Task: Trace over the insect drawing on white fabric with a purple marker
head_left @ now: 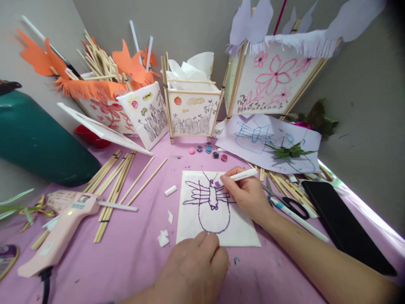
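Observation:
A white square panel (187,223) lies flat with a purple insect drawing (212,198) on it, its wings and legs outlined above a rounded dashed line. In my right hand (248,195) is a white marker (242,174) with a purple tip end, held at the upper right of the insect's body near the head. Closed, with the fingers curled under, my left hand (199,264) rests on the panel's lower edge; its fingertips are hidden. Left of the panel lie a white marker cap (170,191) and torn white scraps (163,238).
A pink glue gun (66,223) and bundled sticks (115,185) lie left. At right are scissors (286,202), a black phone (344,223) and an insect sketch sheet (253,137). Decorated boxes (194,112) stand behind small paint pots (208,149). A green bottle (41,139) leans at left.

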The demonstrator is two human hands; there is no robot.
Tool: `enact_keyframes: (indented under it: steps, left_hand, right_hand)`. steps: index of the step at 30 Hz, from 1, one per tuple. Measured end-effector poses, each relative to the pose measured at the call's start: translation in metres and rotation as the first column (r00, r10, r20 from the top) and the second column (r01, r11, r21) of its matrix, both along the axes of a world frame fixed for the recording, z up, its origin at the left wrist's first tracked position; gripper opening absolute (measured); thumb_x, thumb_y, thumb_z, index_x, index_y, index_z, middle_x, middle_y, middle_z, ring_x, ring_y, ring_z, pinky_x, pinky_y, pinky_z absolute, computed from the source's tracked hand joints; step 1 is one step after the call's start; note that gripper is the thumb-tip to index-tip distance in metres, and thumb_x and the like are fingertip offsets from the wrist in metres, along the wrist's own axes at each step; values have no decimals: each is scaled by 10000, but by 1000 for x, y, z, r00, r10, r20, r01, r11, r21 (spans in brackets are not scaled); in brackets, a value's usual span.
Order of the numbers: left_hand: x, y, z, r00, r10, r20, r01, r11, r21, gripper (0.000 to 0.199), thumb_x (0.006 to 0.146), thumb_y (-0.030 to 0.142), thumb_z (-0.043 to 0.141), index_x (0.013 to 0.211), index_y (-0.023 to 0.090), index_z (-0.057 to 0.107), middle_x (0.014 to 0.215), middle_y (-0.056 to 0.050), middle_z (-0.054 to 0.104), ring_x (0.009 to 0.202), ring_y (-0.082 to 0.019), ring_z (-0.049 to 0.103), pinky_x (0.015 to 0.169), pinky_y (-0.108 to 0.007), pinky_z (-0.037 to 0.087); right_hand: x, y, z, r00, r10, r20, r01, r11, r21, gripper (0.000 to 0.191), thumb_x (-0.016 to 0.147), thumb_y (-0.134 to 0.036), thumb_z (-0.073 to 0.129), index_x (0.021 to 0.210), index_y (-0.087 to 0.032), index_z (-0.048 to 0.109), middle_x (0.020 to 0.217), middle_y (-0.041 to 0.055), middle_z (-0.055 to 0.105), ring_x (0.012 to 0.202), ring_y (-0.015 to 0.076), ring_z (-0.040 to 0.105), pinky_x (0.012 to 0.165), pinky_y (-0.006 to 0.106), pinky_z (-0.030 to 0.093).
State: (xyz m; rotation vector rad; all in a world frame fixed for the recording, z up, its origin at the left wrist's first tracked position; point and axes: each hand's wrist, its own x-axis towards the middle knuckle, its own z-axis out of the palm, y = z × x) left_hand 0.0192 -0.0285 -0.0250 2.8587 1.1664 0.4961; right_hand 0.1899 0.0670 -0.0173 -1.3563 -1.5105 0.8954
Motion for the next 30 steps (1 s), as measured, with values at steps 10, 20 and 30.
enact_keyframes:
  steps: [10,20,30]
  left_hand:
    - [-1,-2,-1,1000,5,24,-5,1000,3,204,670,128,688,702,224,510,677,42,565,576,-153,529,430,-285,365]
    - [-2,-1,-1,1000,-9,-3,9,1000,-21,158,715,129,633,713,225,507,684,34,571,585,-155,528,436,-277,355]
    - [0,-1,-2,1000,7,17,-7,1000,-8,178,703,117,641,705,228,502,685,40,567,582,-153,525,442,-284,359]
  right_hand:
    - [0,1,-2,1000,-2,-4,2,1000,-8,240,845,-403,562,734,-191,541,539,-54,486,460,84,388,457,224,293]
    - [2,1,-4,998,-46,34,46,999,11,234,852,-399,548,730,-202,511,535,-57,470,478,94,405,473,226,305]
    - [0,0,0,995,-84,60,82,996,45,245,849,-390,548,702,-198,508,522,-53,477,476,98,416,480,231,313]
